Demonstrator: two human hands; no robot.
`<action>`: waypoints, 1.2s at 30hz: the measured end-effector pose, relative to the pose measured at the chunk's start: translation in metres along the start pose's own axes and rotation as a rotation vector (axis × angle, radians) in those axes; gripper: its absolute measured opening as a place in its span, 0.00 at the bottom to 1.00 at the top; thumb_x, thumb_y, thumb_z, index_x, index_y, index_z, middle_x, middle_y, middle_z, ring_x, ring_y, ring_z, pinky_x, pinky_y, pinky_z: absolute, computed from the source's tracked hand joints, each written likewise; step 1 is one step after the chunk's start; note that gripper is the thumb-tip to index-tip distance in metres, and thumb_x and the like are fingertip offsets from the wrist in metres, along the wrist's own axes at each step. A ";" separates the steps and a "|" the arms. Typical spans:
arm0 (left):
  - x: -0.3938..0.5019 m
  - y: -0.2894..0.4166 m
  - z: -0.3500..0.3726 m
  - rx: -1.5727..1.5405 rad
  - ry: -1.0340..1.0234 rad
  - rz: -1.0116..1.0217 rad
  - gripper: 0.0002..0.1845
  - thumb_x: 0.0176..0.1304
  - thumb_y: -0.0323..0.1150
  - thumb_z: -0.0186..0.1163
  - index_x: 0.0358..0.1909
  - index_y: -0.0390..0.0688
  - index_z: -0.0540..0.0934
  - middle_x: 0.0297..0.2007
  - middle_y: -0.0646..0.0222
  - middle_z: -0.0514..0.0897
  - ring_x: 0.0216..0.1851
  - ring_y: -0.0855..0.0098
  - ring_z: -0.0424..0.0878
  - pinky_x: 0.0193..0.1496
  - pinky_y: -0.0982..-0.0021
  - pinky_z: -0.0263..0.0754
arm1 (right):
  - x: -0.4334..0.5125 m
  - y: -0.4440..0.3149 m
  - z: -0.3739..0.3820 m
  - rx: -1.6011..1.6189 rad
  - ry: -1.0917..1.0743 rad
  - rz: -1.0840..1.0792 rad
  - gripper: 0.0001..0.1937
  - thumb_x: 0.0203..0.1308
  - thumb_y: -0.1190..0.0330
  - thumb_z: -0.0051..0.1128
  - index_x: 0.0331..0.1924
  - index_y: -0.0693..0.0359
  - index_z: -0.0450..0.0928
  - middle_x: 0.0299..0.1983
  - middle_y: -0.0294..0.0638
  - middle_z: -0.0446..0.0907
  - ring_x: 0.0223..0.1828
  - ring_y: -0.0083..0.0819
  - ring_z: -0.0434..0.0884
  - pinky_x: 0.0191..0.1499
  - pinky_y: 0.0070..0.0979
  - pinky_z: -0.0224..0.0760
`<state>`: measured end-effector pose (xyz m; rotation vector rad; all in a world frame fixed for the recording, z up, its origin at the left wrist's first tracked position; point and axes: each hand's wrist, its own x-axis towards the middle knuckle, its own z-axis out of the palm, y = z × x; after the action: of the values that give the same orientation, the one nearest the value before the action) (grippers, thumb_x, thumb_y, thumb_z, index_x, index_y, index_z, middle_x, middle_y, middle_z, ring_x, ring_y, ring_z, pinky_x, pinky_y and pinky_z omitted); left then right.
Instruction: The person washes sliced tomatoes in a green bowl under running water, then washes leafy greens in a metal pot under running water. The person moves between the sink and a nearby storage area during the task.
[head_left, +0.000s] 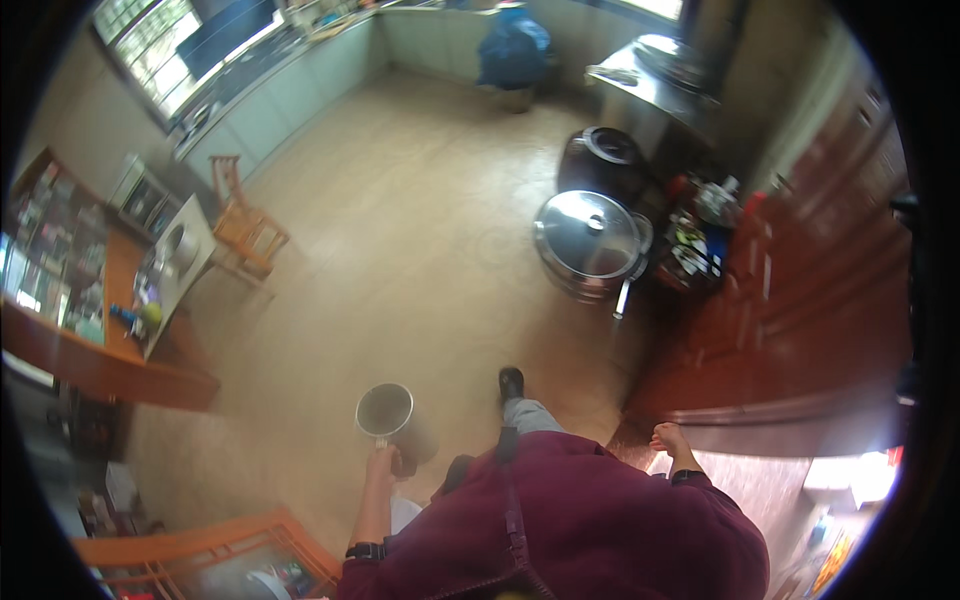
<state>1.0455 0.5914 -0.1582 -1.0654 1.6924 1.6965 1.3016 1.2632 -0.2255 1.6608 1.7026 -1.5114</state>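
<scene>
My left hand (385, 460) is closed around the handle of a deep metal pot (401, 420), which hangs at my left side with its round mouth facing up. My right hand (667, 436) is at my right side near the red door, its fingers curled; nothing shows in it. Ahead and to the right, a wide metal pot with a lid (589, 236) stands on the floor, and a long handle (622, 298) juts out by its rim. Behind it is a dark lidded container (600, 154).
A small wooden chair (246, 221) and a table (187, 259) holding a metal pot stand at the left. Cabinets (300, 90) line the far left wall. A red door (810, 300) is at the right, beside a crate of mixed items (694, 240). A wooden-framed piece (217, 551) lies lower left.
</scene>
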 end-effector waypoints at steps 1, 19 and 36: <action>0.004 0.016 0.001 -0.013 0.028 -0.012 0.07 0.54 0.32 0.59 0.31 0.38 0.79 0.25 0.65 0.80 0.26 0.69 0.78 0.28 0.66 0.71 | 0.009 -0.025 0.008 -0.013 -0.025 -0.001 0.12 0.58 0.66 0.52 0.44 0.61 0.74 0.33 0.44 0.78 0.27 0.39 0.84 0.24 0.33 0.78; 0.145 0.282 -0.016 -0.190 0.247 0.010 0.05 0.51 0.26 0.57 0.29 0.44 0.71 0.20 0.70 0.71 0.22 0.70 0.74 0.29 0.39 0.73 | 0.183 -0.598 0.378 -0.590 -0.314 -0.565 0.13 0.58 0.69 0.48 0.42 0.67 0.81 0.25 0.43 0.82 0.25 0.33 0.84 0.27 0.26 0.76; 0.462 0.721 0.036 0.160 0.172 0.058 0.06 0.42 0.27 0.61 0.25 0.42 0.75 0.19 0.70 0.75 0.16 0.73 0.72 0.16 0.59 0.70 | 0.199 -0.877 0.515 -0.316 -0.162 -0.234 0.13 0.60 0.69 0.49 0.44 0.66 0.79 0.31 0.43 0.80 0.26 0.35 0.83 0.25 0.28 0.76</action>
<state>0.1957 0.4837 -0.1189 -1.1234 1.9476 1.5109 0.2712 1.1536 -0.1971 1.1832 1.9770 -1.3429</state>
